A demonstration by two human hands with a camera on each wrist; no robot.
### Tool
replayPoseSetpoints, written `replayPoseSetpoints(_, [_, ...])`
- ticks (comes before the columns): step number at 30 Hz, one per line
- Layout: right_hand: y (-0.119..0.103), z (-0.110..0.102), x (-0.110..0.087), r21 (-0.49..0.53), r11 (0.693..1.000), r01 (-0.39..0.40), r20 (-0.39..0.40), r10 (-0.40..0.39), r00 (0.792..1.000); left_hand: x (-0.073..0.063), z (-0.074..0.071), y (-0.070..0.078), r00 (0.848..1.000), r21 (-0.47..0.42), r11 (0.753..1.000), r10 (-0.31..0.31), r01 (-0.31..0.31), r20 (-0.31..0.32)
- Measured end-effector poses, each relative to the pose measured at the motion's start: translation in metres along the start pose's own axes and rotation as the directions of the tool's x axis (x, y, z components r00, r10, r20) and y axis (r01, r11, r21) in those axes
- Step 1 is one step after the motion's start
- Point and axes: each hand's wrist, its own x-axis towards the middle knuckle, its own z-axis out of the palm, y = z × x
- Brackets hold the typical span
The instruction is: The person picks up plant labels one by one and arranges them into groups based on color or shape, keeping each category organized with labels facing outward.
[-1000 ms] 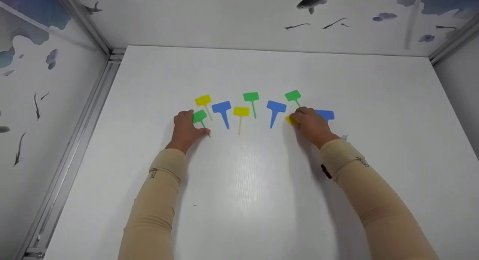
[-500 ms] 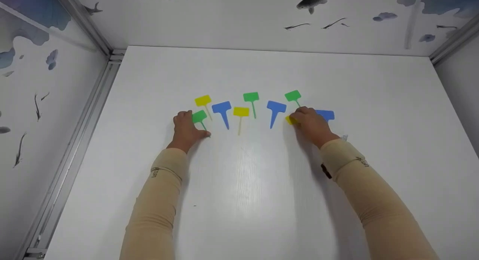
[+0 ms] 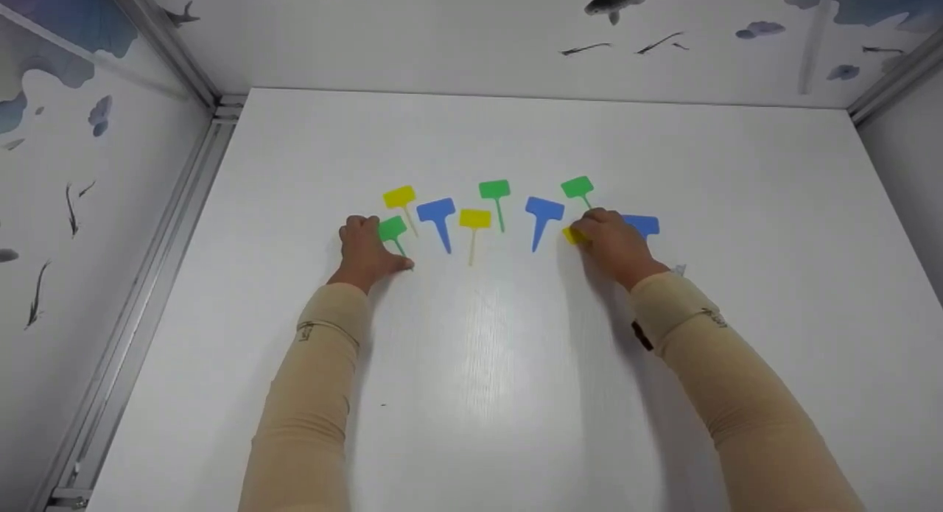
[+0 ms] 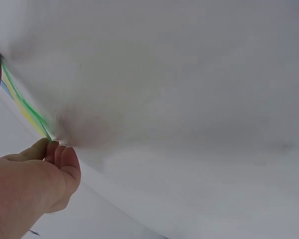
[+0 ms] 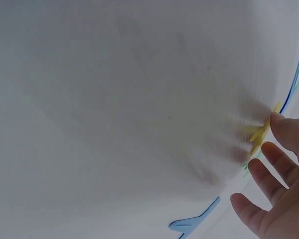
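Observation:
T-shaped plastic plant labels lie in an arc on the white table. My left hand [image 3: 365,256] spans the leftmost green plant label [image 3: 393,229]: fingertips at the left edge of its head, thumb on the tip of its stem. In the left wrist view, that green label [image 4: 26,101] stretches between thumb and fingertips. My right hand [image 3: 617,245] holds a yellow plant label [image 3: 572,236] by thumb and index finger, and most of it is hidden beneath the hand. The other right fingers [image 5: 266,184] are spread apart in the right wrist view.
Between the hands lie blue [image 3: 437,212], yellow [image 3: 475,219], green [image 3: 494,189] and blue [image 3: 544,209] labels. Another yellow label [image 3: 399,197] is at upper left. A green label [image 3: 577,187] and a blue label [image 3: 642,225] flank the right hand. Printed walls [image 3: 442,48] border the table.
My left thumb has slid slightly down onto the tip of the green label's stem, and the left forearm has shifted a little to the right. The right hand stays in place.

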Motion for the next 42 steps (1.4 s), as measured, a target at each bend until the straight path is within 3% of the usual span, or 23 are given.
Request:
replayPoseSetpoints(20, [0.0032,-0.0013,0.0001,-0.002,1.0,-0.019,0.024,0.019,1.0,0.0033,0.004,0.004,0.999,-0.045,0.999,-0.008,0.005,-0.051])
replayPoseSetpoints(29, [0.0016,0.0001,-0.0002,-0.006,1.0,-0.008,0.017,0.009,1.0,0.0029,0.0037,0.0004,0.998,-0.101,0.994,0.029,-0.034,-0.048])
replayPoseSetpoints(36, [-0.0003,0.0006,-0.001,-0.005,1.0,-0.005,0.008,0.005,1.0,0.0024,0.0034,-0.0034,0.998,-0.189,0.98,0.052,-0.058,-0.035])
replayPoseSetpoints(42, [-0.0023,0.0008,-0.0009,-0.001,1.0,-0.01,0.004,0.01,1.0,0.0044,0.0045,-0.0056,0.998,-0.306,0.951,0.056,-0.051,0.008])
